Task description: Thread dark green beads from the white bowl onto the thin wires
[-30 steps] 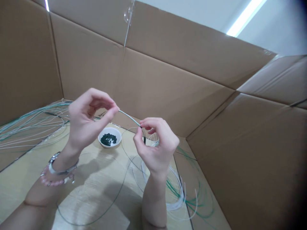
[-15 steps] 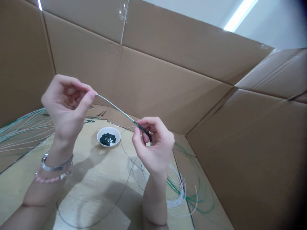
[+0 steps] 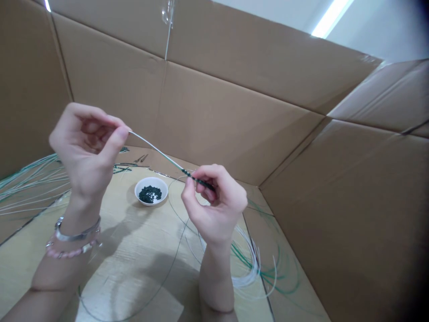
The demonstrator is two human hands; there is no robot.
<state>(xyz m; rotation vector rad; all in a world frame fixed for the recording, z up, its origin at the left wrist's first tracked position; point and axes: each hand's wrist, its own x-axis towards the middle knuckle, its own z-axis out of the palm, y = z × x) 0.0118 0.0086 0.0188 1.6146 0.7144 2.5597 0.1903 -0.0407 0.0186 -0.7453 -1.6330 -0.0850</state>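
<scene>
My left hand pinches one end of a thin pale-green coated wire between thumb and fingers, high above the board. My right hand holds the wire's other stretch between thumb and forefinger. A short row of dark green beads sits threaded on the wire there, partly hidden by my right fingers. Below and between my hands stands a small white bowl holding a heap of dark green beads. Neither hand touches the bowl.
Tall cardboard box walls surround a pale wooden board. Loose pale and green wires lie at the left, a coil of wire lies at the lower right, and small metal tools lie behind the bowl.
My left hand has moved left and upward, away from my right hand, and more wire now shows between them. The beads on the wire have come into plain view. The view has shifted slightly.
</scene>
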